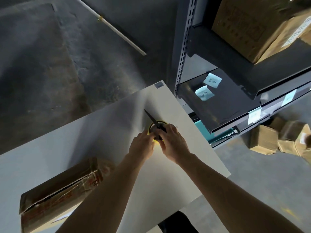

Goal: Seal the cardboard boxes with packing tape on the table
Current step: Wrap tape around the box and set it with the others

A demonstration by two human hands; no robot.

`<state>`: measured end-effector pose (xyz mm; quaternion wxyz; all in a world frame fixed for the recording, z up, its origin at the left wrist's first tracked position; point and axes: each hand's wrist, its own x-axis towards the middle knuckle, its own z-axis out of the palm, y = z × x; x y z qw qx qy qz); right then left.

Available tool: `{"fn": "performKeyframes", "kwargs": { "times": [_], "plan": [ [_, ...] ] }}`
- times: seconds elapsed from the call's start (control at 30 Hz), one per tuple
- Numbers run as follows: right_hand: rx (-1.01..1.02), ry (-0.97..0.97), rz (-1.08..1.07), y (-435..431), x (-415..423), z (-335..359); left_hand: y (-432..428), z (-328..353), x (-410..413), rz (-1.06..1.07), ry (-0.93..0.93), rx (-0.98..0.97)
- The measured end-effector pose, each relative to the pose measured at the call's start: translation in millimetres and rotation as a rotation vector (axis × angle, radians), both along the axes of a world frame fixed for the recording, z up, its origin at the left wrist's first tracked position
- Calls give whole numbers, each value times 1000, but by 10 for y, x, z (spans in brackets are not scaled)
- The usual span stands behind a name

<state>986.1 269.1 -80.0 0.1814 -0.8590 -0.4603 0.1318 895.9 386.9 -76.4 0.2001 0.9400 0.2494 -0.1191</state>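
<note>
Head view. Both my forearms reach out over the white table [101, 132] toward its far right part.

My left hand [143, 143] has its fingers curled onto the near left edge of the tape roll [149, 129] and grips it. The roll lies flat on the table, its yellow rim showing between my hands.

My right hand [173, 142] is closed round the handles of the black scissors [151, 117]. The blades are together, cross over the roll and point away to the left.

The cardboard box [57, 197] lies on the near left of the table, well apart from both hands. A dark slit runs along its top seam.

Right of the table stands a grey shelf rack [183, 47] carrying blue notes [212, 80].
</note>
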Motion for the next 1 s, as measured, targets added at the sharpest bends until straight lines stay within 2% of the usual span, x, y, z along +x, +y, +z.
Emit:
{"fn": "performKeyframes", "kwargs": {
  "times": [0.17, 0.4, 0.53, 1.0],
  "plan": [
    [66, -18, -144, -127, 14, 12, 87, 74, -117, 39, -34, -4],
    [27, 36, -179, -264, -155, -80, 234, 331, -369, 181, -100, 35],
    [-27, 46, -162, -320, -371, -136, 229, 443, -516, 266, -126, -20],
    [-83, 55, -128, -476, -606, -349, 117, 648, -823, 509, -261, -516]
  ]
}}
